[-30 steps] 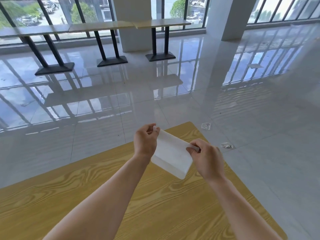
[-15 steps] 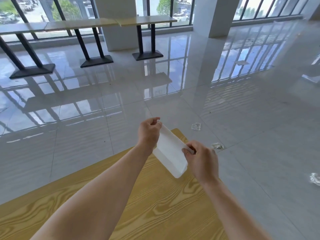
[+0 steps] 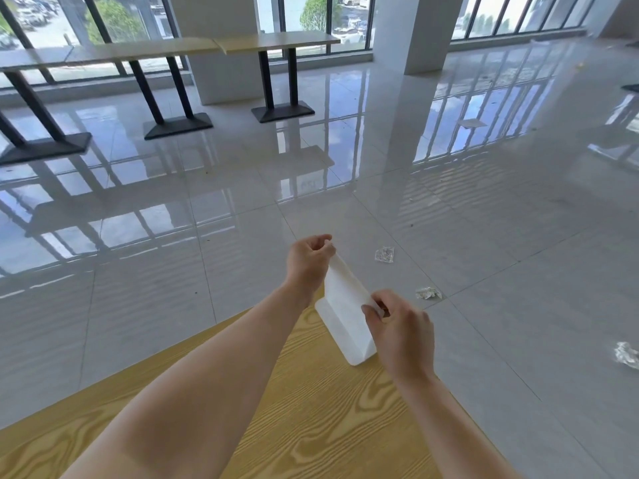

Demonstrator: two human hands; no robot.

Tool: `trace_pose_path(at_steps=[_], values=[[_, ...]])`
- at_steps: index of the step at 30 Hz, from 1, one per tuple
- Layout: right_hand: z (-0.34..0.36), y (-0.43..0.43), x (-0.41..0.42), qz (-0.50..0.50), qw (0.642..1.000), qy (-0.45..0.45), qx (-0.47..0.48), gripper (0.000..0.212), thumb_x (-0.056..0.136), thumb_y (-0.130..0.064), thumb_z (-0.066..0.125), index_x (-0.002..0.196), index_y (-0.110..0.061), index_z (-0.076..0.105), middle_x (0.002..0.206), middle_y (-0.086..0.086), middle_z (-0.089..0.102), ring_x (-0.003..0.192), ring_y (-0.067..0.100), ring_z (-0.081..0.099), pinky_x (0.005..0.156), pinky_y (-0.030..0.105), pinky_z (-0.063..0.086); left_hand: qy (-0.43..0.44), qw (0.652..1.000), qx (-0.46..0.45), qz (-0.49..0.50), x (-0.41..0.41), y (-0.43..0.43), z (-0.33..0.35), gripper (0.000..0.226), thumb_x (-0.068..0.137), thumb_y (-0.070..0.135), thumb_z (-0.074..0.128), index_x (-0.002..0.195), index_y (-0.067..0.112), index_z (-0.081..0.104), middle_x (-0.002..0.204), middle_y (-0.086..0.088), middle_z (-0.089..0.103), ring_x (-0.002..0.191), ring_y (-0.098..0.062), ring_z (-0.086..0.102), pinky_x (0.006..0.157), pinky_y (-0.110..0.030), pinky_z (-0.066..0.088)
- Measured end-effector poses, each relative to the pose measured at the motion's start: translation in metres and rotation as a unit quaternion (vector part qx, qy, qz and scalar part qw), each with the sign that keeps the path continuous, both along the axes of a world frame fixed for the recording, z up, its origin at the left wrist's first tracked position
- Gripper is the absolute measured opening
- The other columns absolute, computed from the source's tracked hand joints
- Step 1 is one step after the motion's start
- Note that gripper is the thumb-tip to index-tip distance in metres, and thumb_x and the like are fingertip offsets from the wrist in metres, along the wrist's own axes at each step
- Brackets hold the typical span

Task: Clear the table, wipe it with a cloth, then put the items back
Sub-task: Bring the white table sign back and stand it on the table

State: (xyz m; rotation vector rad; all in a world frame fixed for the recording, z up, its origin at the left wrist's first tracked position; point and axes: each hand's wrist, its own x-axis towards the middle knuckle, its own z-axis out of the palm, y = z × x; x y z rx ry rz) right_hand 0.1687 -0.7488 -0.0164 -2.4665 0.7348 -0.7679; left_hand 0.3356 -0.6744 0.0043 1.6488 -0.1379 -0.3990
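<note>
A folded white cloth point(image 3: 344, 321) hangs stretched between my two hands above the far corner of the yellow wood-grain table point(image 3: 311, 426). My left hand point(image 3: 307, 262) pinches its upper far corner. My right hand point(image 3: 401, 335) pinches the near upper corner, fingers curled round the edge. The cloth's lower fold droops just above the tabletop. No other items show on the visible part of the table.
Shiny grey tiled floor surrounds the table. Crumpled clear wrappers lie on the floor: one point(image 3: 384, 254) beyond the cloth, one point(image 3: 428, 293) to its right, one point(image 3: 626, 355) at the far right. Long tables on black legs point(image 3: 276, 46) and a white pillar point(image 3: 411, 32) stand by the windows.
The view has swung right and up, so less table shows. Both hands keep hold of the cloth, which now hangs more edge-on and narrower between them.
</note>
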Motion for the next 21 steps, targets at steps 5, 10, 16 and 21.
trace_pose_path(at_steps=[5,10,16,21], values=[[-0.004,-0.004,-0.006,0.026,0.999,0.009,0.045,0.020,0.082,-0.029,0.079,0.096,-0.020,0.068,0.078,-0.009,0.069,0.068,0.012,0.066,0.058,0.029,0.049,0.007,1.000,-0.012,-0.009,0.002,-0.007,-0.007,0.032,0.089,0.016,0.073,0.120,0.009,0.069,0.102,-0.003,0.073,0.101,-0.018,0.068,0.099,-0.035,0.053],[-0.021,-0.004,-0.018,0.014,0.998,0.013,0.066,0.014,0.082,-0.020,0.081,0.085,-0.018,0.068,0.073,-0.009,0.072,0.068,0.007,0.069,0.054,0.019,0.046,0.003,1.000,-0.012,-0.012,0.007,-0.008,-0.014,0.031,0.089,0.016,0.074,0.118,0.008,0.070,0.098,-0.001,0.072,0.098,-0.018,0.069,0.098,-0.036,0.054],[-0.029,-0.006,-0.001,-0.008,0.998,0.015,0.056,0.020,0.086,-0.020,0.077,0.073,-0.018,0.061,0.050,-0.011,0.054,0.040,0.000,0.041,0.047,0.010,0.023,-0.007,1.000,-0.011,-0.009,0.023,-0.013,-0.020,0.033,0.090,0.020,0.072,0.121,0.011,0.069,0.100,0.003,0.072,0.099,-0.014,0.068,0.098,-0.033,0.053],[-0.031,-0.012,0.013,0.003,0.999,0.002,0.053,0.023,0.086,-0.019,0.077,0.072,-0.018,0.058,0.051,-0.013,0.054,0.041,-0.001,0.041,0.046,0.011,0.025,-0.013,1.000,-0.006,-0.006,0.038,-0.023,-0.023,0.030,0.089,0.021,0.072,0.118,0.012,0.071,0.093,0.006,0.072,0.088,-0.009,0.067,0.088,-0.028,0.055]])
